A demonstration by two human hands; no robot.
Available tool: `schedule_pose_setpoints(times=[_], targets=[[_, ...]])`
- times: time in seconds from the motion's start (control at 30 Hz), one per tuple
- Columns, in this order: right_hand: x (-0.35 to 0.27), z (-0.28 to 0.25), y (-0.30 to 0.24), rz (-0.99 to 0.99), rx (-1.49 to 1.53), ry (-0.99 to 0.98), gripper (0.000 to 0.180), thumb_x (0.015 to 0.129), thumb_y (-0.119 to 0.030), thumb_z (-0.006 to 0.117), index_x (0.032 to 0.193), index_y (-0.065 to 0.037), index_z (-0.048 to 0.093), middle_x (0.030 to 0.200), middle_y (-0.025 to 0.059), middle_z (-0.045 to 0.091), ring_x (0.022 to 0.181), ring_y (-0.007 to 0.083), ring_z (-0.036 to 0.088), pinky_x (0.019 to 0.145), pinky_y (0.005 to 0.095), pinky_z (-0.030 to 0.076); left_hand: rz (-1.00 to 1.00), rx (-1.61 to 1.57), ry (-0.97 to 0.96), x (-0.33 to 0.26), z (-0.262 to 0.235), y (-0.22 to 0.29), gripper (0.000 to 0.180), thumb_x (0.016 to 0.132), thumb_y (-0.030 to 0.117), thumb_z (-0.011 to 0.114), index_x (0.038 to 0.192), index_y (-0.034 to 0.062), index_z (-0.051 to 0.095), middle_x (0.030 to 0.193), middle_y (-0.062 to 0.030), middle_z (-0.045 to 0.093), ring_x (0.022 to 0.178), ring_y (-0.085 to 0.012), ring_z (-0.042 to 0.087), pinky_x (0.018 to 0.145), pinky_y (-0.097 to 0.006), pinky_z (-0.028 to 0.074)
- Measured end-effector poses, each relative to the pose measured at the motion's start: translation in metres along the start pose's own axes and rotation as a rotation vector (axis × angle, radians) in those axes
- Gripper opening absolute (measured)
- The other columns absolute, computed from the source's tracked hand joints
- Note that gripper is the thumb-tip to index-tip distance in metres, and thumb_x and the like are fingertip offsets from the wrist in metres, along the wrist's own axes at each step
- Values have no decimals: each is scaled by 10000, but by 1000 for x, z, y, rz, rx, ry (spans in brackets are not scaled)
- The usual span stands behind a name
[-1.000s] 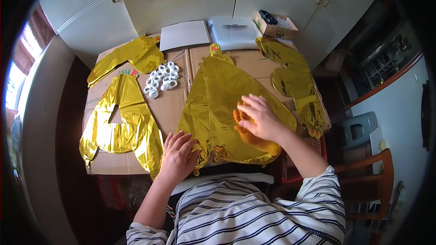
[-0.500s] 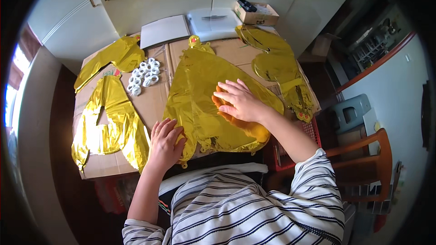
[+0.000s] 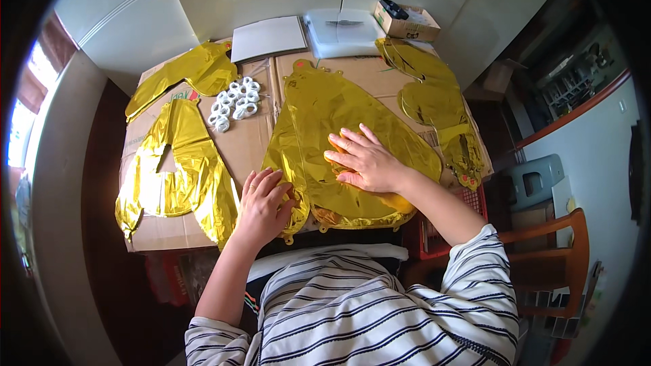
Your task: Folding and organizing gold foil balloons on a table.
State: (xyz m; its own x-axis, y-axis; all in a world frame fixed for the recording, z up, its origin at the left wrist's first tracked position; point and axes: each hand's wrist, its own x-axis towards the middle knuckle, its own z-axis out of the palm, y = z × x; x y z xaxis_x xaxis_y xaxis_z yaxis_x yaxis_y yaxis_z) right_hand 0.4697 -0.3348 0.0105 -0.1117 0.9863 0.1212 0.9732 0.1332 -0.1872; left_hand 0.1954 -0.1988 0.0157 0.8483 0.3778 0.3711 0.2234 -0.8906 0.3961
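Note:
A large flat gold foil balloon (image 3: 352, 115) lies across the middle of the cardboard, wide end toward me, with tabs along its edge. My right hand (image 3: 369, 163) presses on it with fingers spread and palm down; the orange patch beside the fingers looks like the hand's reflection in the foil. My left hand (image 3: 263, 205) rests on the balloon's near left edge. Its fingers are bent a little and hold nothing that I can see. Another flat gold foil balloon (image 3: 183, 169), with an opening in its middle, lies to the left.
Gold foil pieces lie at the far left (image 3: 186, 71) and right (image 3: 441, 98). Several small white rings (image 3: 234, 103) sit on the cardboard (image 3: 258, 146). Behind are a white pad (image 3: 269, 36), a clear plastic package (image 3: 342, 32) and a small box (image 3: 410, 24). A wooden chair (image 3: 576, 257) stands right.
The far tip of the middle balloon, folded over before, now lies spread flat. Both hands remain on the foil, the right one pressed flatter. The whole view has shifted slightly.

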Motion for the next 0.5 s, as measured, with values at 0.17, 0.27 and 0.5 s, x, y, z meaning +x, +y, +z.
schedule_pose_setpoints(times=[0.17, 0.27, 0.5], targets=[[-1, 2, 0, -32, 9, 25, 529, 959, -475, 581, 1403, -189, 555, 1550, 132, 403, 1452, 354, 326, 1200, 572, 176, -1, 6, 7, -1, 1, -1, 342, 778, 160, 734, 1104, 73, 681, 1239, -153, 619, 1244, -382, 538, 1101, -562, 356], [-2, -1, -1, -39, 32, 23, 532, 951, -475, 592, 1395, -184, 563, 1544, 139, 409, 1446, 358, 334, 1199, 571, 181, -2, -6, 1, -1, 1, -2, 325, 789, 157, 727, 1100, 75, 681, 1246, -151, 612, 1244, -378, 537, 1106, -558, 352], [-3, -8, -2, -12, 46, -1, 543, 955, -466, 584, 1405, -164, 556, 1537, 172, 407, 1455, 363, 317, 1212, 556, 149, 4, 10, -18, -2, -3, -4, 341, 798, 180, 743, 1116, 75, 677, 1259, -152, 601, 1267, -363, 512, 1118, -553, 340]])
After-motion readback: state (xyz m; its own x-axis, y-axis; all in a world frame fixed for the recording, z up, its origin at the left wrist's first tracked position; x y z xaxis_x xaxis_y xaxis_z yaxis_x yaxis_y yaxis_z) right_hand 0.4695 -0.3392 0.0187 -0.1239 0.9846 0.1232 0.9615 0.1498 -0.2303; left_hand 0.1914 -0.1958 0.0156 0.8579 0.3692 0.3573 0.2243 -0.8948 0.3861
